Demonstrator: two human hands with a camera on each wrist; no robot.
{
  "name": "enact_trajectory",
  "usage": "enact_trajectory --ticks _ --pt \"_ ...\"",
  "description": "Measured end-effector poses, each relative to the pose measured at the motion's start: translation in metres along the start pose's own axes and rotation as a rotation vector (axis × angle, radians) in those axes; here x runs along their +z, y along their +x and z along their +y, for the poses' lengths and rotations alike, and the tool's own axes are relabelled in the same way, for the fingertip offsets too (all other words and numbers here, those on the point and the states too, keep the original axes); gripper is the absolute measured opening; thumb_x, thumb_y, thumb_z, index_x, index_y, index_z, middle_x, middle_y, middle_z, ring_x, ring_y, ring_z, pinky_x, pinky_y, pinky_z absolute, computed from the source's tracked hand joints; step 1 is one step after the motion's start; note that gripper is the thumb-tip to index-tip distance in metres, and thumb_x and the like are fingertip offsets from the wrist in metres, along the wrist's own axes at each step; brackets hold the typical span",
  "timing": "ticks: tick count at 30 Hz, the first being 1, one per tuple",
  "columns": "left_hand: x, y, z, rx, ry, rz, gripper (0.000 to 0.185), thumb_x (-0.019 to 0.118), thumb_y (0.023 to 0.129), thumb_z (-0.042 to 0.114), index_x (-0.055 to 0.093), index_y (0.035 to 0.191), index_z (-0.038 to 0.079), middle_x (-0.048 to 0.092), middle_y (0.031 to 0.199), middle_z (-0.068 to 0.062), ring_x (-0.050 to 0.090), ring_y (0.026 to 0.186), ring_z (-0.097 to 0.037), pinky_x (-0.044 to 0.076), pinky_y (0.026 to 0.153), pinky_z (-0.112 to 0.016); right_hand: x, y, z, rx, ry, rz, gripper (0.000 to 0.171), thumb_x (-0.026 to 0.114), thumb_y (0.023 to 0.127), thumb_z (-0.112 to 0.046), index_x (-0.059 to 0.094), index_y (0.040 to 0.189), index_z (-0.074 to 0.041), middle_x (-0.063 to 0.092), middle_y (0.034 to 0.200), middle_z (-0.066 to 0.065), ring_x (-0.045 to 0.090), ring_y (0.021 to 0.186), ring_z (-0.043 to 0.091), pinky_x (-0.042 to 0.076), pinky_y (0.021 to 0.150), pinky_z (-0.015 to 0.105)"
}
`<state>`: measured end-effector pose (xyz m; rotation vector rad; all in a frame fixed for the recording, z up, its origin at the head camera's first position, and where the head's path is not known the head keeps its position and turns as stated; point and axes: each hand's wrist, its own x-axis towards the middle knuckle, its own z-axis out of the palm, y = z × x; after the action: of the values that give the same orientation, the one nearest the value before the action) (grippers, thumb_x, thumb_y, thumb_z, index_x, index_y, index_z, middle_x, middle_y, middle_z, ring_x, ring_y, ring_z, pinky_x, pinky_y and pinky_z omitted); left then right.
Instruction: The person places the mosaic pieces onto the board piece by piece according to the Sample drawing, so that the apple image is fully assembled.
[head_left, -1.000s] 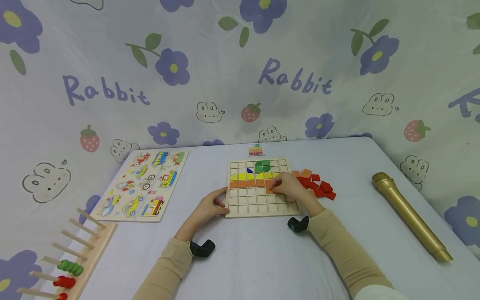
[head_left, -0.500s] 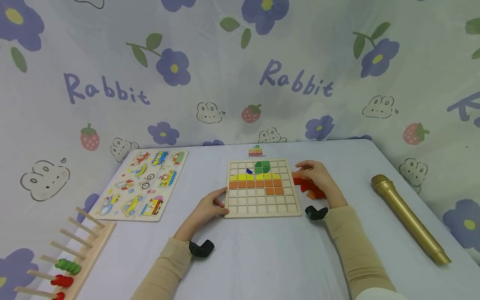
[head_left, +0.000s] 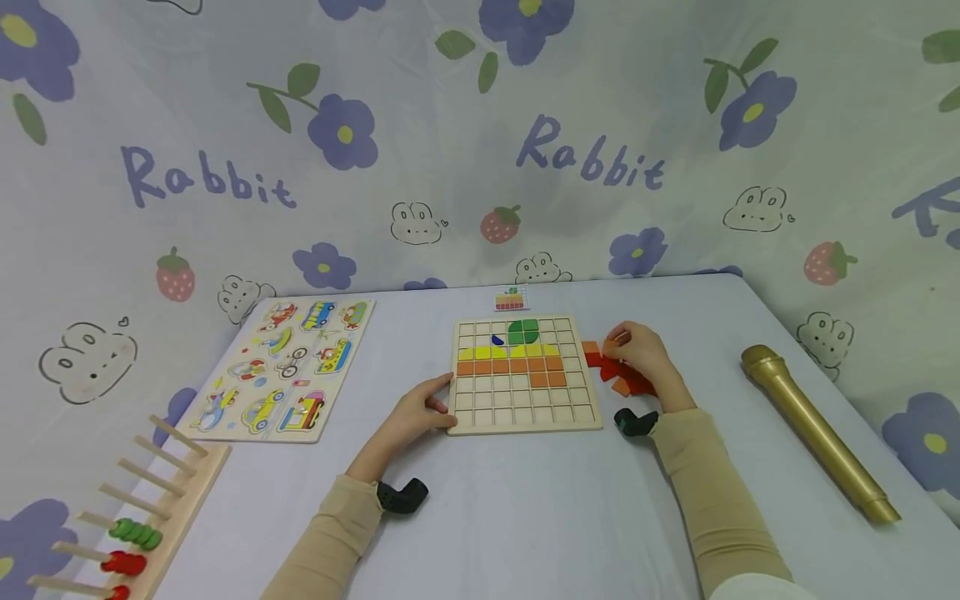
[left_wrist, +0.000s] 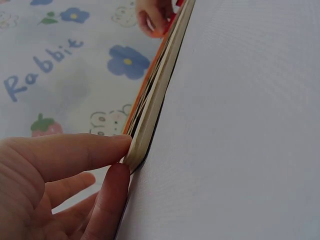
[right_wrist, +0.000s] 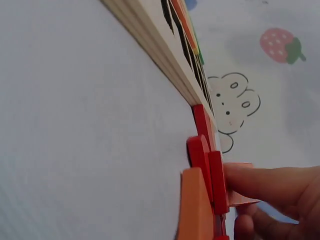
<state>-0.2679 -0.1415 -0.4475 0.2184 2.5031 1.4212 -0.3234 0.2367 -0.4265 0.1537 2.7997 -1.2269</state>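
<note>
While left hand [head_left: 415, 414] pinches the near-left corner of the square wooden grid board [head_left: 522, 374] flat on the counter, right hand [head_left: 637, 354], beside the board's right edge, pinching a small orange square tile [head_left: 616, 340] from the loose pile, probably next needing a careful drop into an open cell.

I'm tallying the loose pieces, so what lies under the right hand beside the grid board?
Red and orange tiles lie on the table under the right hand, right of the grid board. Its fingers pinch an orange tile. Tiles covered by the palm cannot be counted.
</note>
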Motion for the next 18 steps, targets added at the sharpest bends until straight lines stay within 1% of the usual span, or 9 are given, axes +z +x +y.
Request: enact_trajectory --ticks 1,3,5,8,11,13,15,16,18 --pt "0.000 0.000 0.000 0.000 0.000 0.000 0.077 0.075 0.071 0.005 0.042 0.140 0.011 0.057 0.083 -0.007 0.049 0.071 -0.016 0.041 0.059 -0.028 0.001 0.000 -0.002 -0.008 0.031 0.011 0.032 0.065 0.085 -0.015 0.056 0.111 0.001 0.055 0.108 0.021 0.053 0.088 0.028 0.047 0.073 0.032" --pt "0.000 0.000 0.000 0.000 0.001 0.000 0.077 0.075 0.071 0.005 0.042 0.140 0.012 0.057 0.083 -0.007 0.049 0.071 -0.016 0.042 0.059 -0.027 0.003 -0.001 -0.007 -0.003 0.127 0.008 0.033 0.064 0.085 -0.014 0.055 0.113 0.001 0.055 0.109 0.021 0.052 0.087 0.027 0.046 0.072 0.029" --pt "0.000 0.000 0.001 -0.001 0.000 -0.001 0.077 0.075 0.071 0.005 0.042 0.140 0.012 0.057 0.083 -0.007 0.049 0.071 -0.016 0.042 0.059 -0.027 0.007 -0.001 -0.015 0.008 0.256 -0.023 0.038 0.065 0.085 -0.015 0.054 0.117 0.002 0.055 0.111 0.018 0.052 0.087 0.022 0.046 0.074 0.027" --pt "0.000 0.000 0.001 -0.005 -0.008 -0.005 0.077 0.075 0.071 0.005 0.041 0.140 0.012 0.056 0.084 -0.007 0.049 0.072 -0.016 0.041 0.059 -0.027 0.016 -0.004 -0.029 0.038 0.451 -0.134 0.044 0.065 0.086 -0.016 0.051 0.122 0.003 0.058 0.109 0.009 0.055 0.086 0.014 0.045 0.080 0.026" --pt "0.000 -0.001 0.000 -0.005 -0.011 -0.009 0.077 0.075 0.072 0.006 0.041 0.140 0.011 0.056 0.084 -0.007 0.048 0.072 -0.016 0.041 0.059 -0.027 0.028 -0.009 -0.042 0.044 0.579 -0.253 0.044 0.064 0.087 -0.014 0.050 0.123 0.005 0.062 0.100 0.001 0.058 0.083 0.008 0.047 0.081 0.025" --pt "-0.001 -0.001 0.001 -0.004 -0.008 -0.011 0.077 0.074 0.072 0.006 0.041 0.140 0.011 0.056 0.084 -0.007 0.048 0.072 -0.016 0.041 0.059 -0.027 0.036 -0.012 -0.049 0.043 0.624 -0.312 0.041 0.062 0.088 -0.011 0.050 0.122 0.007 0.063 0.093 -0.002 0.059 0.081 0.008 0.048 0.080 0.024" --pt "-0.001 -0.001 0.001 -0.003 -0.010 -0.010 0.077 0.074 0.072 0.006 0.041 0.140 0.011 0.056 0.084 -0.008 0.049 0.072 -0.016 0.041 0.059 -0.027 0.045 -0.014 -0.055 0.028 0.608 -0.340 0.037 0.062 0.087 -0.010 0.054 0.119 0.008 0.063 0.090 -0.002 0.060 0.078 0.008 0.050 0.077 0.024" --pt "-0.001 -0.001 0.002 -0.004 -0.014 -0.011 0.077 0.074 0.072 0.006 0.041 0.140 0.011 0.056 0.084 -0.008 0.048 0.072 -0.016 0.041 0.059 -0.027 0.049 -0.015 -0.058 0.019 0.587 -0.347 0.036 0.062 0.087 -0.009 0.055 0.118 0.008 0.063 0.090 -0.001 0.060 0.077 0.009 0.050 0.076 0.024" --pt "0.000 -0.001 0.002 -0.002 -0.015 -0.011 0.077 0.074 0.072 0.006 0.041 0.140 0.011 0.056 0.085 -0.008 0.049 0.072 -0.016 0.041 0.059 -0.027 0.057 -0.016 -0.062 -0.005 0.499 -0.346 0.032 0.064 0.086 -0.010 0.059 0.113 0.006 0.065 0.090 0.002 0.061 0.076 0.010 0.051 0.074 0.025"
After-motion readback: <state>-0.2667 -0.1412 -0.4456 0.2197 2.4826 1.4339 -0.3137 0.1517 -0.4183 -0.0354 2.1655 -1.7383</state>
